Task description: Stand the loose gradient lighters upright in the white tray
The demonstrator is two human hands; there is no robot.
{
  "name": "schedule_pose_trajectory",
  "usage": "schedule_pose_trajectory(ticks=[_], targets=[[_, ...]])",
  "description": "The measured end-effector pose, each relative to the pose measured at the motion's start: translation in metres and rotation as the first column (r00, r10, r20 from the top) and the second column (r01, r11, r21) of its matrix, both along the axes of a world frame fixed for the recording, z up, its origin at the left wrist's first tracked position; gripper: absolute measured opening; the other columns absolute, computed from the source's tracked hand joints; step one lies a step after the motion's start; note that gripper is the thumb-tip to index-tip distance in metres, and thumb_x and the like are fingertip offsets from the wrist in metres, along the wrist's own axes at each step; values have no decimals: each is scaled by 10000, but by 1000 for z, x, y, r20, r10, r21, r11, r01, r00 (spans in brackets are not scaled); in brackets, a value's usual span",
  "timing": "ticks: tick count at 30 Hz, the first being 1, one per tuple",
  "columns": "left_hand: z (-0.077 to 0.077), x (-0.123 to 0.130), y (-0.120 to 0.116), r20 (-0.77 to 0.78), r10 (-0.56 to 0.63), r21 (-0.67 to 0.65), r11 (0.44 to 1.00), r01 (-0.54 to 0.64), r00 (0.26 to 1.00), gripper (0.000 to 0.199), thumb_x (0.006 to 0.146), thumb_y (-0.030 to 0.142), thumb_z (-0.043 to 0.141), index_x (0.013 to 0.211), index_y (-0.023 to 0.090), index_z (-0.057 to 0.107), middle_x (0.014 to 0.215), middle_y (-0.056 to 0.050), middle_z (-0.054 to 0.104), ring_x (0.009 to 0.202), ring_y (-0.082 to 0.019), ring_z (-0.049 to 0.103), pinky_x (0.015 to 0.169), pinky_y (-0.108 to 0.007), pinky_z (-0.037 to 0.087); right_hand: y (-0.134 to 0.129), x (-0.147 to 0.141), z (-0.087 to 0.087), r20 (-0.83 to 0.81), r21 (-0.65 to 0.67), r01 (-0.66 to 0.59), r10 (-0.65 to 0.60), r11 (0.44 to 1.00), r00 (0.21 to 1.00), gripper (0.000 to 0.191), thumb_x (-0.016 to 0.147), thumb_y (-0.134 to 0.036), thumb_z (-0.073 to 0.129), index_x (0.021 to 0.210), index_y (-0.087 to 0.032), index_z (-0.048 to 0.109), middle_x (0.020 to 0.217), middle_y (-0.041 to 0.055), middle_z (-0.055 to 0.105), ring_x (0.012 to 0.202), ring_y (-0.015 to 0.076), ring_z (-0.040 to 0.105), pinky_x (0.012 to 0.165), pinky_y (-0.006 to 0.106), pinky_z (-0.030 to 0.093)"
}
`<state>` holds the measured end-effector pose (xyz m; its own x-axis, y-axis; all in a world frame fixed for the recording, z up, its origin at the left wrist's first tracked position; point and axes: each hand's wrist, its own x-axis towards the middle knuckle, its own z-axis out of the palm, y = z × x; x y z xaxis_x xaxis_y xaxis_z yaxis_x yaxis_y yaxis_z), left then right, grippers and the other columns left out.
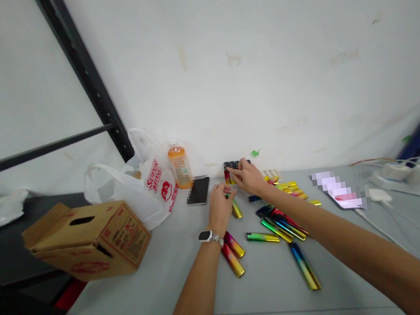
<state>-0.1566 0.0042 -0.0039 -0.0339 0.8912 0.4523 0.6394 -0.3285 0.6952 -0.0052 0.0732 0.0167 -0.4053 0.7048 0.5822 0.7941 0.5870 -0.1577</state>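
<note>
My left hand [221, 206], with a watch on its wrist, has its fingertips closed around the green end of a shiny green-and-yellow lighter [237, 210]. My right hand [250, 179] reaches farther back, its index finger stretched out against a block of upright lighters [228, 177] with black tops, by the wall; part of that block is hidden behind the hand. Loose metallic lighters lie around my forearms: a green-gold one [262, 237], a blue-gold one [305, 267], red-gold ones [233, 259] and a mixed pile [281, 223].
A cardboard box [121, 239] and a white plastic bag [151, 187] stand left on the grey table [168, 300]. Near the wall are an orange drink bottle [178, 165] and a dark phone [199, 189]. At right lie a lit phone [337, 191], cables and a power strip [414, 182].
</note>
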Motion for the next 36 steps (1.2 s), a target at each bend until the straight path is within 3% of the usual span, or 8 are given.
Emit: schedule_pose_trajectory(ticks=[4,7,11,14,16,20,26,36], targets=[[7,4,-1,185,-6,52,999,-3,983,126,859,272,666,888,154,637,912,-41,647,689,-118,623,676,-253,507,-17,2,-1,-148,-71,-1,-10,997,989,525,957,-445,516,1428,-214,530,1019,115,523,955,250,524,873,387,433],[11,6,-4,273,-45,104,994,17,961,188,854,306,676,949,153,620,958,-40,633,615,-87,597,602,-228,494,-34,4,-5,-438,-238,-123,6,963,899,519,976,-557,393,1252,-190,636,1024,93,575,934,218,558,865,367,448],[17,11,-10,254,-182,225,966,125,950,229,838,306,695,997,168,607,1028,-46,604,674,-89,615,627,-222,517,-58,2,-9,-729,-542,-481,-100,689,677,708,911,-740,265,845,-163,669,739,44,632,673,175,574,644,302,455],[23,14,-16,189,-211,267,951,156,959,183,838,236,675,1000,180,610,1030,-47,591,728,-100,610,694,-237,534,-73,-3,-9,-819,-558,-690,-176,461,546,709,858,-797,290,708,-180,604,595,20,584,553,152,541,565,277,443],[26,15,-20,151,-234,287,940,184,961,217,814,200,679,1018,184,607,1031,-50,584,767,-112,606,732,-250,537,-81,-5,-7,-849,-527,-745,-220,408,480,664,839,-799,344,694,-193,574,530,-14,514,484,131,478,499,256,423],[33,9,-25,51,-281,332,910,250,958,364,790,227,690,1135,186,581,1076,-72,589,879,-152,606,820,-289,518,-89,-1,-2,-854,-519,-692,-324,502,406,636,829,-793,383,613,-203,487,473,-45,401,425,100,371,387,204,286],[31,2,-22,12,-201,250,949,191,980,156,924,288,509,971,185,617,977,-60,624,817,-144,584,772,-278,487,-83,7,-3,-813,-581,-490,-440,650,381,569,859,-706,400,589,-210,464,435,-24,450,361,99,366,365,216,218],[16,16,-16,-66,-188,144,970,196,980,169,933,264,487,846,187,610,918,-31,600,751,-122,579,667,-239,458,-80,10,-16,-845,-492,-344,-344,799,410,477,908,-519,335,535,-233,413,436,-22,382,395,114,292,385,247,230]])
